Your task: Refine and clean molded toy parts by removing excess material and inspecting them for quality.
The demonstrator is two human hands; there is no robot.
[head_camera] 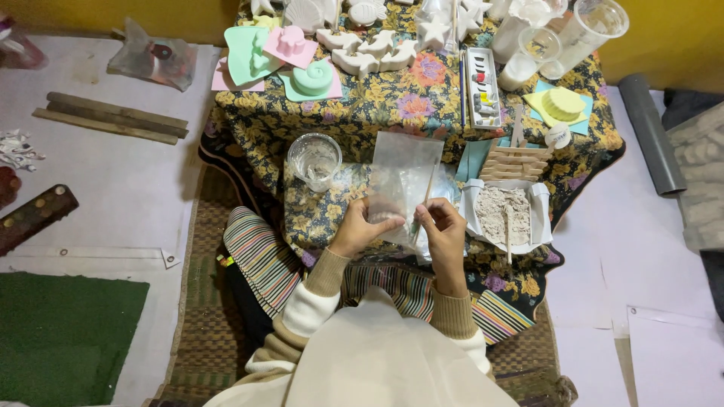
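Your cream top fills the bottom of the view and hides your lap, so only the striped trousers show beside it. Above it, your hands are raised close together and both pinch the lower edge of a clear plastic bag [403, 177], which stands upright between them over the flowered cloth of the low counter [392, 113]. Your left hand [360, 226] grips the bag's lower left corner; your right hand [445, 230] grips the lower right and also holds a thin wooden stick [427, 192] against the plastic. What lies inside the bag is hard to make out. Just left of the bag stands a clear cup [314, 160]. Just right sits a white tray of grey powder [504, 215]. Farther up, white plaster shapes [369, 53] and coloured moulds [290, 56] lie partly cut off by the top edge.
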